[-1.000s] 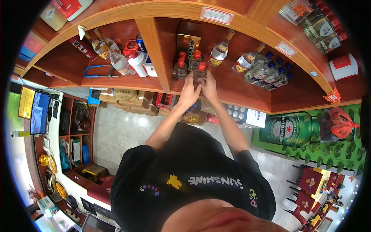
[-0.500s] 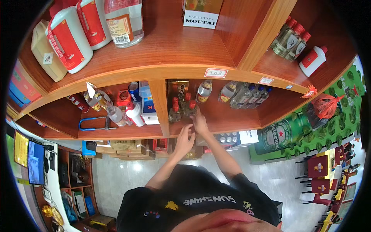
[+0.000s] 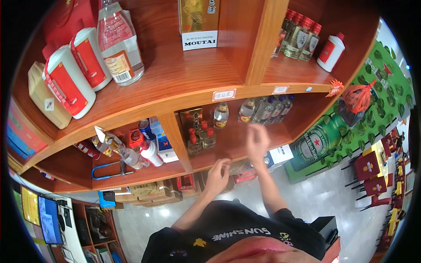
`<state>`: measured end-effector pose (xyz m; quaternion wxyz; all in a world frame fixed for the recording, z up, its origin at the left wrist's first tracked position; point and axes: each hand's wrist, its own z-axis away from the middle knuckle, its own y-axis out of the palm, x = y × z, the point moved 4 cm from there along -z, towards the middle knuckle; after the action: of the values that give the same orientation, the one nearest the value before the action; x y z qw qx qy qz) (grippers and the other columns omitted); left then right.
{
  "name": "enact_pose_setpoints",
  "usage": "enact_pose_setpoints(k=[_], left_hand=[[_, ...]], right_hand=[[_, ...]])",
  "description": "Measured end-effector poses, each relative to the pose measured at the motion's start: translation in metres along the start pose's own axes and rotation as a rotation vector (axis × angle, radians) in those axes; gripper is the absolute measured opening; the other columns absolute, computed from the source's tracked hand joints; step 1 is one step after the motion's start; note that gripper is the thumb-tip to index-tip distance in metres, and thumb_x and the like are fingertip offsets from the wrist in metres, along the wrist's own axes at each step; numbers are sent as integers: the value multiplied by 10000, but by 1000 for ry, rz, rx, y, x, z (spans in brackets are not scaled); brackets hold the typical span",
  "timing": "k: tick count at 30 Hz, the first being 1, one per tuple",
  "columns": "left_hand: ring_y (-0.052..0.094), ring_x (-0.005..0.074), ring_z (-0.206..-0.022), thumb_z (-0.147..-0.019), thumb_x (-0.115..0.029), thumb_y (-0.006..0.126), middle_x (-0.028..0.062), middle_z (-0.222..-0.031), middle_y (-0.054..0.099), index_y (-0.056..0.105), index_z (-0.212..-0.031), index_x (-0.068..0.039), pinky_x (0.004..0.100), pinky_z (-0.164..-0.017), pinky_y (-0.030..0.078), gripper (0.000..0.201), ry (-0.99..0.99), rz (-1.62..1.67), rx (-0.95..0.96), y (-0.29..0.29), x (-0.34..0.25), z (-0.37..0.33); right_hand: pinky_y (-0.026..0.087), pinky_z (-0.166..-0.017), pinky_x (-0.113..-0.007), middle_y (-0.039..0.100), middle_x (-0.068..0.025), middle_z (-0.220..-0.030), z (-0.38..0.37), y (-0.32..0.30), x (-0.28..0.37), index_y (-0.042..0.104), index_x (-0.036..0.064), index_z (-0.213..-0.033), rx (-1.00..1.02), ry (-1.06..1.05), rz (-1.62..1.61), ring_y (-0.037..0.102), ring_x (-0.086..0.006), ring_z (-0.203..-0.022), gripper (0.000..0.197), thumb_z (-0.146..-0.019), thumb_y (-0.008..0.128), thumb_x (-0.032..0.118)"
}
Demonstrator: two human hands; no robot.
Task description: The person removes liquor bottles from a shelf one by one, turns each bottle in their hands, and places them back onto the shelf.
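Observation:
My left hand (image 3: 218, 176) hovers just in front of the lower shelf's front edge, its fingers loosely bent and apart, with nothing seen in them. Farther right, my right hand (image 3: 258, 140) reaches into the lower shelf compartment (image 3: 232, 153). Motion smears its fingers, so I cannot tell whether it holds anything. To its left, a few small clear bottles with red caps (image 3: 209, 139) stand together beside the upright divider. Behind the hands stand a clear bottle with a yellow label (image 3: 221, 116) and a similar bottle (image 3: 247, 110). Blue-capped clear bottles (image 3: 276, 109) crowd the right.
The upper shelf (image 3: 184, 79) carries white bottles with red labels (image 3: 70, 83), a large clear bottle (image 3: 119, 48) and a gold-and-white box (image 3: 199, 30). Left of the wooden divider (image 3: 174, 142) lie more bottles and a blue U-shaped lock (image 3: 93, 172). Cartons (image 3: 153, 190) stand below.
My right hand has drawn away from the small red-capped bottles and moved right. My left hand stays near the shelf's edge. The view has shifted, so the shelves sit lower in the picture.

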<state>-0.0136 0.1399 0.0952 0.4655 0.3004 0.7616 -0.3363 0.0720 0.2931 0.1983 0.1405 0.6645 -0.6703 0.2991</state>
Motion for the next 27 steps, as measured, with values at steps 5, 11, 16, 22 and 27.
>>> enact_pose_setpoints(k=[5, 11, 16, 22, 27], left_hand=[[665, 322, -888, -862, 29, 659, 152, -986, 667, 637, -1037, 15, 378, -775, 529, 177, 684, -238, -13, -14, -146, -44], [647, 342, -934, -800, 31, 674, 162, -1036, 660, 623, -1052, 17, 414, -816, 524, 258, 1104, -241, -84, -7, -284, -104], [532, 433, -1180, -894, -69, 623, 250, -1290, 510, 441, -1297, 45, 464, -1008, 445, 456, 969, -313, -72, 18, -307, -176], [484, 436, -1271, -933, -117, 600, 291, -1356, 446, 366, -1360, 67, 450, -1088, 394, 521, 805, -340, -147, 30, -298, -218], [448, 459, -1279, -923, -84, 588, 296, -1379, 412, 363, -1361, 92, 484, -1084, 388, 524, 814, -380, -286, 40, -298, -211]], right_hand=[[513, -757, -281, 657, -92, -926, -112, -87, 95, 640, -20, -965, -269, -314, -229, 626, -151, -842, 90, -909, 590, -70], [513, -931, -378, 660, -201, -1149, -261, -83, 90, 618, -32, -1212, -7, -472, 211, 652, -320, -1069, 374, -886, 695, 135], [454, -1029, -427, 605, -293, -1245, -301, -43, 33, 530, -53, -1335, 160, -451, 237, 569, -422, -1206, 599, -817, 753, 148], [525, -854, -401, 674, -221, -1116, -302, -53, 38, 530, -22, -1225, 224, -244, 13, 665, -326, -976, 483, -809, 749, 91], [547, -761, -356, 677, -168, -1053, -273, -105, 29, 533, 1, -1174, 121, -198, -159, 666, -214, -844, 439, -824, 780, 92]])
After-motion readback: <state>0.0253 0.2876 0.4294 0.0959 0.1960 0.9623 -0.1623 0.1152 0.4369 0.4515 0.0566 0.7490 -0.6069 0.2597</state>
